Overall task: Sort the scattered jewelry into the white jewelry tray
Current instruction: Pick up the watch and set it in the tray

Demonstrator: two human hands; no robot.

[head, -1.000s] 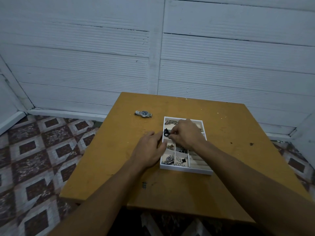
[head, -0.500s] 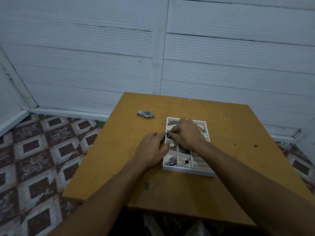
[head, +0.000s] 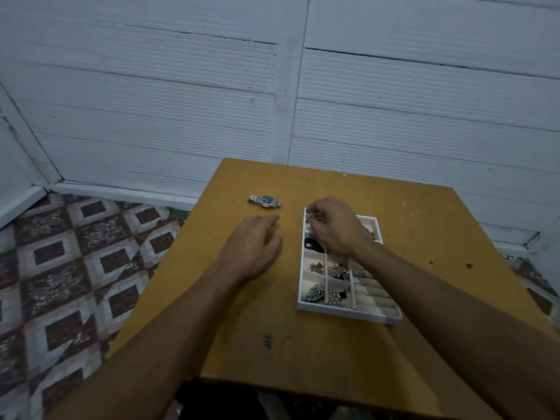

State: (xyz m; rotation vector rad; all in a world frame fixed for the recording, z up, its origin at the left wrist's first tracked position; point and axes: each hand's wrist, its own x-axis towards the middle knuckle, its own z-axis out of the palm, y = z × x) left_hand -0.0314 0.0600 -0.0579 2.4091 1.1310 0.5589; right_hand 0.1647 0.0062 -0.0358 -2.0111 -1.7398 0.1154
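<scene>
The white jewelry tray (head: 345, 313) lies on the wooden table (head: 303, 344), right of centre. Its compartments hold chains, beads and a black piece (head: 312, 244). My right hand (head: 336, 227) hovers over the tray's far left compartment, fingertips pinched on a small metal chain (head: 315, 219). My left hand (head: 253, 247) lies flat on the table left of the tray, fingers apart, holding nothing. A silver wristwatch (head: 265, 201) with a dark dial lies on the table beyond my left hand, outside the tray.
The table stands against a white panelled wall (head: 272, 101). A patterned tile floor (head: 66, 268) drops away to the left of the table's left edge. A small pen mark (head: 268, 342) sits near the table's front.
My left hand has come off the tray's left rim and shifted left onto the table. My right hand has moved from the black piece toward the tray's far end.
</scene>
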